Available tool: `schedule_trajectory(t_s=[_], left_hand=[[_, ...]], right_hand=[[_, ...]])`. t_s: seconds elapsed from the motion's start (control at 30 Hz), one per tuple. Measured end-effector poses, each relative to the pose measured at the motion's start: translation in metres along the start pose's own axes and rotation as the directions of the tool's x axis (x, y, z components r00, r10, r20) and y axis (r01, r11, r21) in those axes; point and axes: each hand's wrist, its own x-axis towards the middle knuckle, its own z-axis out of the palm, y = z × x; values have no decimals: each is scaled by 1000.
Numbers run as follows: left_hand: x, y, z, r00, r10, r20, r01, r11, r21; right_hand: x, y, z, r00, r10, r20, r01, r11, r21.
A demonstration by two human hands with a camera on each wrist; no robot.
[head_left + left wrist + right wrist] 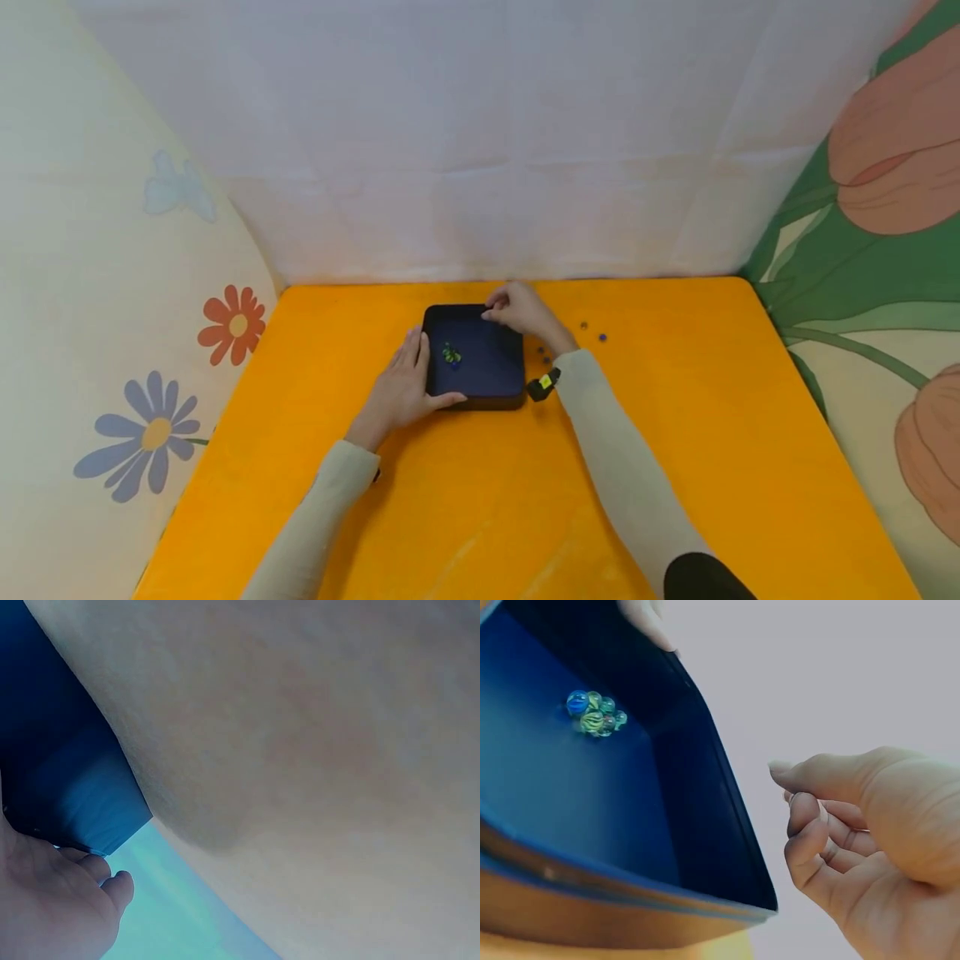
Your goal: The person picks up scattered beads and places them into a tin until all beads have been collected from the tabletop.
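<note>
A dark blue open-topped box (491, 367) stands on the table, with a small cluster of glass marbles (596, 712) in it, blue, green and clear. My left hand (405, 387) rests against the box's left side, fingers straight along the wall and thumb along the front edge. In the left wrist view the fingers (67, 889) show beside the blue wall. My right hand (521, 308) is at the box's back right corner, fingers bent and thumb tip close to them. I cannot tell whether a marble is between its fingertips.
Loose marbles lie right of the box: two blue ones (543, 355) near its wall, partly beside the right wrist camera (543, 384), and another blue marble (602, 337) farther right, near an amber one (584, 325). A white cloth wall (480, 167) rises behind the orange table (450, 500).
</note>
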Motion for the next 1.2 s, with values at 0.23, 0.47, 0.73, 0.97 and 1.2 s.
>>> schedule_trajectory(t_s=[0.23, 0.47, 0.73, 0.97, 1.2], left_hand=[[1, 1, -2, 1000, -12, 1, 12, 1000, -7], [1, 0, -3, 1000, -13, 2, 13, 1000, -19], [0, -2, -2, 1000, -3, -9, 3, 1000, -29], [-1, -3, -1, 1000, -5, -16, 4, 999, -45], [0, -2, 1, 1000, 0, -12, 0, 999, -41]], right_hand=[[-17, 3, -13, 999, 8, -33, -8, 1000, -16], [-40, 6, -20, 996, 20, -89, -22, 999, -28], [-74, 25, -22, 988, 52, -145, -48, 998, 35], [-99, 43, -21, 979, 96, -180, -85, 994, 67], [-119, 58, -18, 965, 152, -215, -139, 988, 74]])
